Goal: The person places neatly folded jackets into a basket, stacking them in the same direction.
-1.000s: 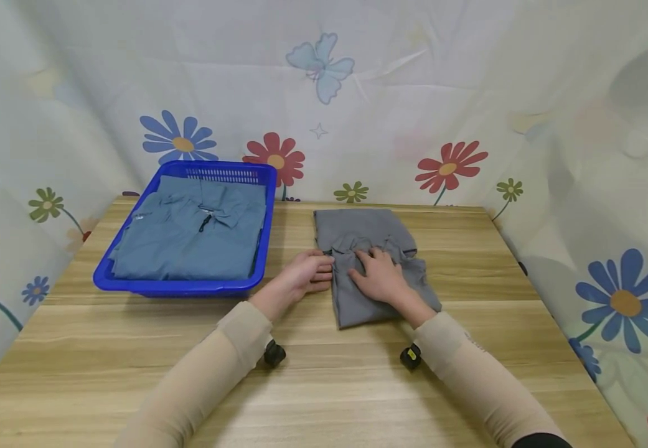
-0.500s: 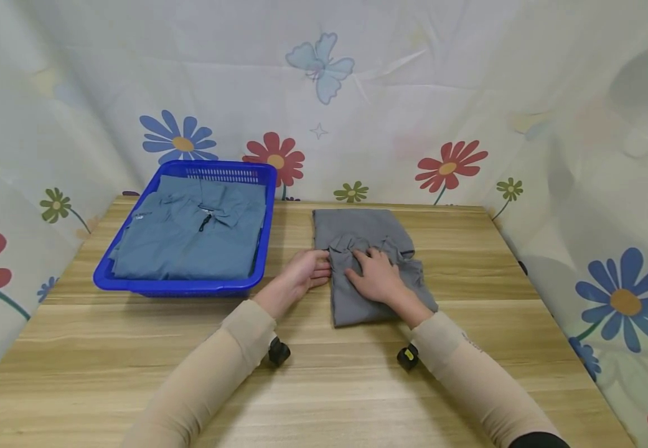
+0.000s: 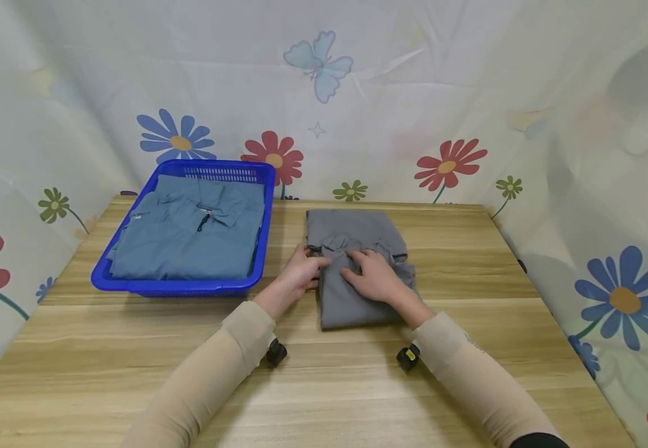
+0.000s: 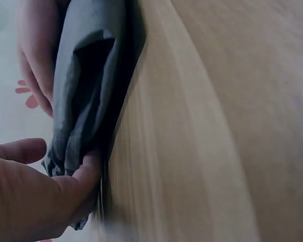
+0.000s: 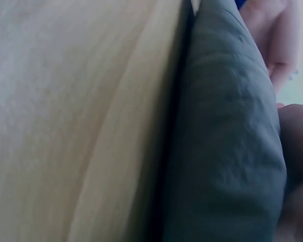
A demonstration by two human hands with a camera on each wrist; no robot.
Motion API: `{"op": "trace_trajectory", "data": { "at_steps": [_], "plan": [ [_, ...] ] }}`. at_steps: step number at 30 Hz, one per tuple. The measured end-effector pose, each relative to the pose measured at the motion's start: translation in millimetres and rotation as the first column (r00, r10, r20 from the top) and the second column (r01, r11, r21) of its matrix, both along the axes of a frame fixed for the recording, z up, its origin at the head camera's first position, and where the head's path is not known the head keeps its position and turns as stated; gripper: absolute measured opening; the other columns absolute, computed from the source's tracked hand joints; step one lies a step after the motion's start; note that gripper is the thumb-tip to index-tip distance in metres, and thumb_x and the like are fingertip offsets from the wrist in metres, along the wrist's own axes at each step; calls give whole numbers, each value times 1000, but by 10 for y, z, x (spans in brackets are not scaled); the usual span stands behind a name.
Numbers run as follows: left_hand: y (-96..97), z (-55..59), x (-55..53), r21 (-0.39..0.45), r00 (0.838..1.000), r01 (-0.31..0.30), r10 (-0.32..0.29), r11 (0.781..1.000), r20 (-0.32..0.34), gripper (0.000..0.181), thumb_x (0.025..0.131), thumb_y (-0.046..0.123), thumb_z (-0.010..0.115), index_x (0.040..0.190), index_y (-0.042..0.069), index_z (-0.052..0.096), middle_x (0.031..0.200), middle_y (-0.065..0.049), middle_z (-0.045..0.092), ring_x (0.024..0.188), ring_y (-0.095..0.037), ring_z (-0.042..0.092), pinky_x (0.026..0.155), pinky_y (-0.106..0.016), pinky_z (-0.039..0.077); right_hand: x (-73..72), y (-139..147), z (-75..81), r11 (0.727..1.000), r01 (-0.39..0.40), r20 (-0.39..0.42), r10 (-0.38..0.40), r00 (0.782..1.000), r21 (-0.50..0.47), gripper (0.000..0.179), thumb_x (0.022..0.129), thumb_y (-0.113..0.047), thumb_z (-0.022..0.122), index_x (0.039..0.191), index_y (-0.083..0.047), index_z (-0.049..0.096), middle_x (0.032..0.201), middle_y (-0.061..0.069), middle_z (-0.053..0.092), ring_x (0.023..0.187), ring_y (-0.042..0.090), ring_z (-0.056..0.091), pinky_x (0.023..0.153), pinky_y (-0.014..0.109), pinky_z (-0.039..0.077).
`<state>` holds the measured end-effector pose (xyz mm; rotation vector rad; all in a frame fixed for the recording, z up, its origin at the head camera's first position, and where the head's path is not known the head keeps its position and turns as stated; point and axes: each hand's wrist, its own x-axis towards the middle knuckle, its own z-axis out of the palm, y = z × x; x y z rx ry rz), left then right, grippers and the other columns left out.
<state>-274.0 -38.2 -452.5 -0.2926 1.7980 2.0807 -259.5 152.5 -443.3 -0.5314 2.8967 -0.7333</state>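
Note:
A folded grey garment point(image 3: 352, 305) with a gathered, collar-like part lies on the table right of centre. My left hand point(image 3: 299, 274) is at its left edge, thumb over the cloth and fingers tucked beneath. The left wrist view shows a finger of that left hand point(image 4: 30, 196) going under the layered edge of the grey garment point(image 4: 68, 111). My right hand point(image 3: 376, 277) rests on top with fingers spread over the gathered part. In the right wrist view, the rounded near fold of the garment point(image 5: 227, 136) hides much of the right hand point(image 5: 298, 146).
A blue plastic basket point(image 3: 180, 285) stands left on the wooden table point(image 3: 335, 386), holding folded blue garments point(image 3: 189, 249) with a dark zip pull on top. A flower-printed white curtain point(image 3: 380, 112) rises behind the table and along both sides.
The grey garment has shifted a little to the left, and the right hand with it. The left hand's fingers have gone from beside the edge to under it.

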Motion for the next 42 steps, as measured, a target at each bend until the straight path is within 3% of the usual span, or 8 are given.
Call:
{"op": "trace_trajectory", "data": {
  "at_steps": [6,14,20,23,29,33,38,42],
  "plan": [
    [-23,-48,-11,-45,999,-36,35,998,-37,91,93,-7,67,163,14,14,164,-16,26,131,-39,51,100,-53,49,3,143,21,989,-44,-3,44,999,-144,47,105,-30,59,145,-5,56,142,17,58,131,35,53,107,52,43],
    [-55,-64,-32,-116,992,-43,29,992,-124,103,88,-15,67,166,24,12,142,-25,51,114,-35,61,87,-45,56,-39,413,44,942,46,-27,-58,998,-333,31,103,-18,63,128,1,67,120,19,65,105,34,61,86,50,50],
    [-49,-76,-41,-212,974,-61,12,975,-225,97,84,-17,68,163,24,30,164,-15,27,122,-30,48,92,-40,48,-69,620,35,915,182,-55,-215,975,-359,35,97,-12,68,127,5,62,139,36,40,128,49,39,100,62,37],
    [-53,-81,-39,-245,970,-57,-4,968,-244,89,83,-16,68,158,23,39,161,-16,30,117,-28,46,90,-38,44,-74,697,28,924,223,-11,-238,971,-310,44,98,-14,68,137,3,57,143,38,36,132,51,34,103,64,35],
    [-81,-70,-33,-279,967,-34,-39,960,-252,79,84,-16,66,151,21,49,150,-16,40,85,-23,45,70,-32,41,-92,790,-3,914,231,182,-178,967,-334,50,103,-18,63,148,-2,49,144,29,47,112,39,54,83,47,47],
    [-112,-59,-27,-306,963,-7,-76,952,-257,70,86,-16,63,146,19,56,151,-13,41,78,-22,44,64,-30,39,-105,805,13,896,248,278,-149,949,-368,52,104,-21,62,151,-6,47,148,26,44,121,38,51,90,47,47],
    [-138,-61,-26,-327,964,7,-93,945,-248,63,88,-13,60,143,17,60,160,-9,35,86,-25,44,67,-32,39,-135,824,11,884,226,336,-84,938,-409,58,102,-21,66,154,-6,44,152,26,38,126,40,45,98,53,44],
    [-148,-61,-22,-341,966,8,-96,940,-242,60,89,-8,61,144,17,59,163,-9,32,115,-24,45,89,-37,42,-157,870,-42,869,162,330,1,944,-467,67,98,-13,71,157,-8,40,162,25,24,143,44,30,108,58,36]
  ]
}}
